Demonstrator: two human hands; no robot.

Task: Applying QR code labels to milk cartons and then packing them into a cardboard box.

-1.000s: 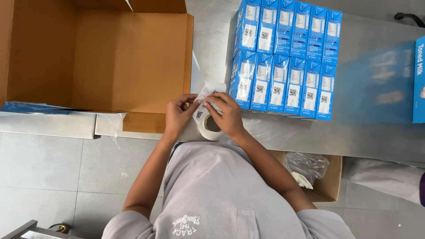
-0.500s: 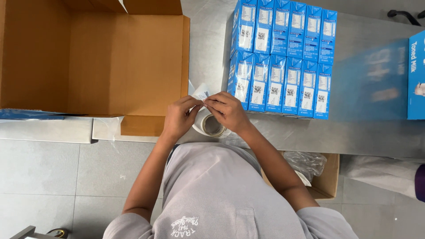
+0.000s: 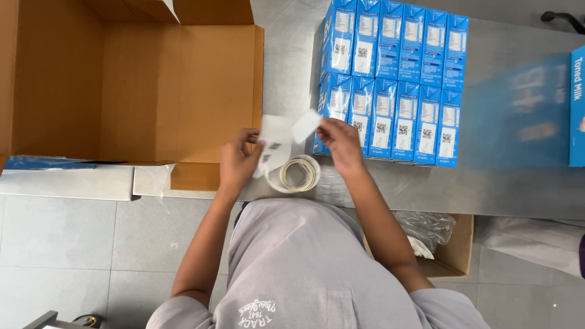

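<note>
Hands pinched shut on paper: left hand (image 3: 239, 161) grips white label strip (image 3: 272, 146), right hand (image 3: 341, 143) pinches small white sticker (image 3: 306, 125), roll of labels (image 3: 297, 174) just below both.

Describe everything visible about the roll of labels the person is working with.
The roll of labels is a small ring with a pale core, lying flat near the front edge of the steel table. A strip of white backing paper rises from it; the left hand pinches that strip, which carries small dark printed squares. The right hand holds one peeled white label, tilted upward, just above the roll. The roll sits just in front of the wrapped blue cartons.
</note>
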